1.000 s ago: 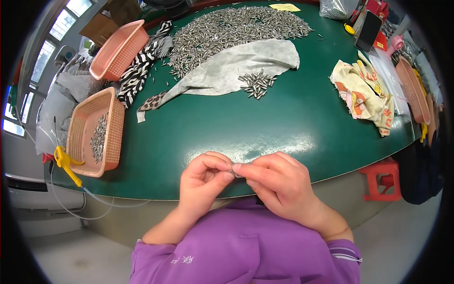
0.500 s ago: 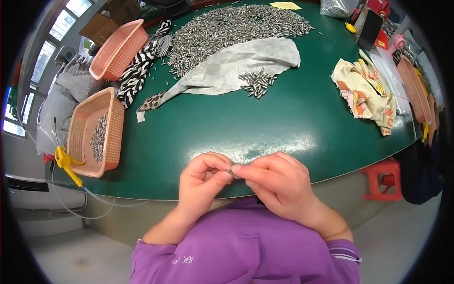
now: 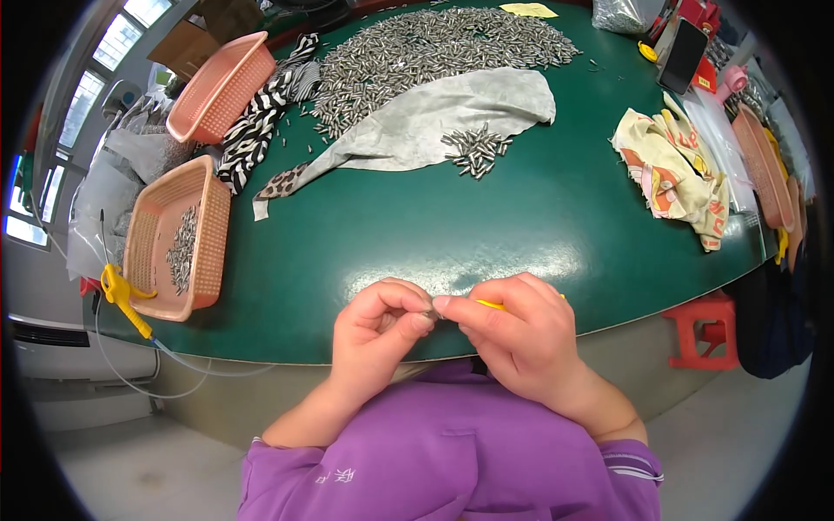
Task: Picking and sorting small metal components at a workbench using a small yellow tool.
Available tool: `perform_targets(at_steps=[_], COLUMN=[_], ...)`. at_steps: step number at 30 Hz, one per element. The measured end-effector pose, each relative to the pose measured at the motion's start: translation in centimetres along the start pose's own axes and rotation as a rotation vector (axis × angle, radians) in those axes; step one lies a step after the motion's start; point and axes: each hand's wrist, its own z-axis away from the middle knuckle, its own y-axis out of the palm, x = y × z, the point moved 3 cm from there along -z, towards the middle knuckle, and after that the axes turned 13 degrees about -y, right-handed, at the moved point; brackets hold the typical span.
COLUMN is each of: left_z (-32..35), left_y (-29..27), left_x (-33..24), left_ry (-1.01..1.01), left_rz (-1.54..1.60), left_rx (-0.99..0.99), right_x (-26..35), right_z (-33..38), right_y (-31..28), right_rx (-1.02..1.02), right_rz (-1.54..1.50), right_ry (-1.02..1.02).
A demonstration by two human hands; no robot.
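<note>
Apparently for steadiness, the left hand [image 3: 382,328] pinched a small metal part [image 3: 433,314] at lower centre; the right hand [image 3: 521,323], clamped on a yellow item [image 3: 491,305], met it there. A small parts pile [image 3: 476,151] lay upper centre, presumably for easy reach.

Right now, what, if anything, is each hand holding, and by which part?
The left hand pinches a small metal piece between thumb and forefinger; the right hand appears to hold a mostly hidden yellow object. Where each is gripped cannot be told.
</note>
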Motion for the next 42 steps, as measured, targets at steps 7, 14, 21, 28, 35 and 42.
perform_targets(at_steps=[7, 14, 21, 28, 35, 42], left_z=[-0.12, 0.00, -0.04, -0.06, -0.12, 0.02], left_y=[0.11, 0.07, 0.03, 0.01, 0.33, 0.19], left_x=[0.03, 0.15, 0.01, 0.01, -0.10, -0.01], left_ry=[0.046, 0.015, 0.002, 0.026, 0.046, 0.040], left_rz=[-0.008, -0.014, -0.060, -0.070, -0.121, -0.103], left_rx=[-0.001, -0.032, -0.011, -0.011, -0.043, 0.010], right_x=[-0.02, 0.15, -0.28, -0.03, 0.08, 0.09], right_z=[0.13, 0.12, 0.38, 0.20, 0.11, 0.02], right_y=[0.13, 0.25, 0.02, -0.01, 0.08, -0.07], right_rx=[-0.020, 0.050, 0.009, 0.007, 0.006, 0.044], right_rz=[-0.119, 0.119, 0.040, -0.063, -0.071, -0.074], right_ry=[0.011, -0.009, 0.020, 0.017, 0.000, 0.010])
